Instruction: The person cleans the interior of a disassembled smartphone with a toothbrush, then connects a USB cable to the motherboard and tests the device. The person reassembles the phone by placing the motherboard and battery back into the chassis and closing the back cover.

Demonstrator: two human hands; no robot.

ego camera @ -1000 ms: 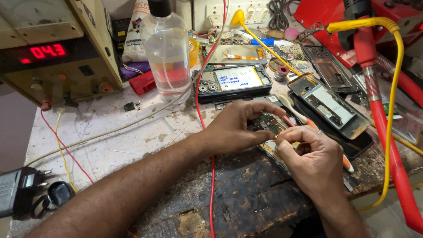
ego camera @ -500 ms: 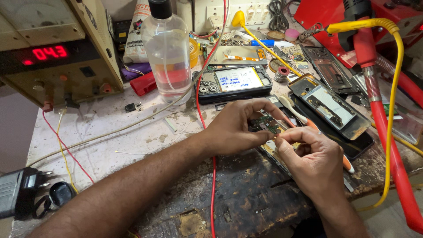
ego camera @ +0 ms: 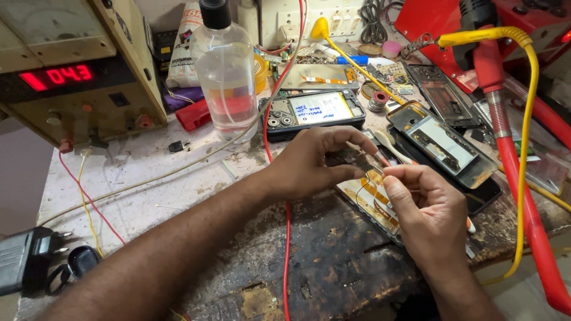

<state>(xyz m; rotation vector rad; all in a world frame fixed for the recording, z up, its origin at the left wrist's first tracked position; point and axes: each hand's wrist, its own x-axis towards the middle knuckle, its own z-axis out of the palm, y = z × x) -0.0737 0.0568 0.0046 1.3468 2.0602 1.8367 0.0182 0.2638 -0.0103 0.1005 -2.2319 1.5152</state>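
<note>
Small part [ego camera: 357, 159] between hands, mostly hidden

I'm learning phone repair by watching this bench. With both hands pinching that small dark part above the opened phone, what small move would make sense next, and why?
Probably lower the small dark part a little toward the opened phone. The left hand and right hand both pinch it just above the phone's exposed inside, and a thin wire loops down from it, so it looks tethered there.

one head-worn view looks steeply down and forward, close over the desk [ego camera: 148, 178]; both forearms enter from the lower edge toward frame centre.
</note>
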